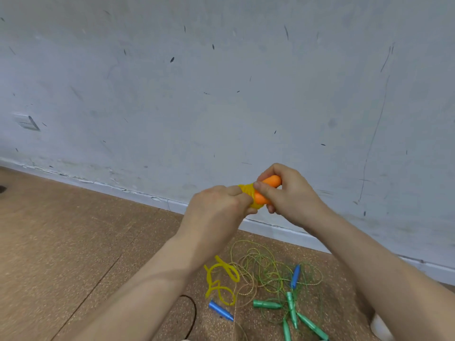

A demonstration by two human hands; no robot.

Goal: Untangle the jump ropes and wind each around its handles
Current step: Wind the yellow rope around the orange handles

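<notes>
Both grips are closed on one bundle, held in the air above the floor (pixel 73 242) and in front of the wall (pixel 221 94). The right hand (pixel 288 195) has its thumb and fingers curled round a pair of orange handles (pixel 264 190). The left hand (pixel 216 207) is closed over the yellow rope (pixel 247 189) wound round those handles, its fingers against the winding. The two hands touch at the bundle. Neither touches the wall or the floor.

Below the forearms, a loose yellow length (pixel 221 279) lies in loops on the floor. Whether it joins the wound bundle cannot be told, as the left forearm hides the run.

Just right of those loops lies a tangle of thin green and tan cords (pixel 266 267). It sits near the floor's far edge, where a pale skirting (pixel 283 230) meets the wall.

- **Blue handles:** one blue handle (pixel 295 276) lies in the tangle, and a second blue handle (pixel 220 310) lies at its near left side.
- **Green handles:** several green handles (pixel 267 304) lie clustered at the near right.

A dark cable (pixel 192 308) curves on the floor left of the pile. A white object (pixel 380 326) sits at the lower right, partly hidden by the right forearm. A broad stretch of floor runs from the pile to the left edge of view.
</notes>
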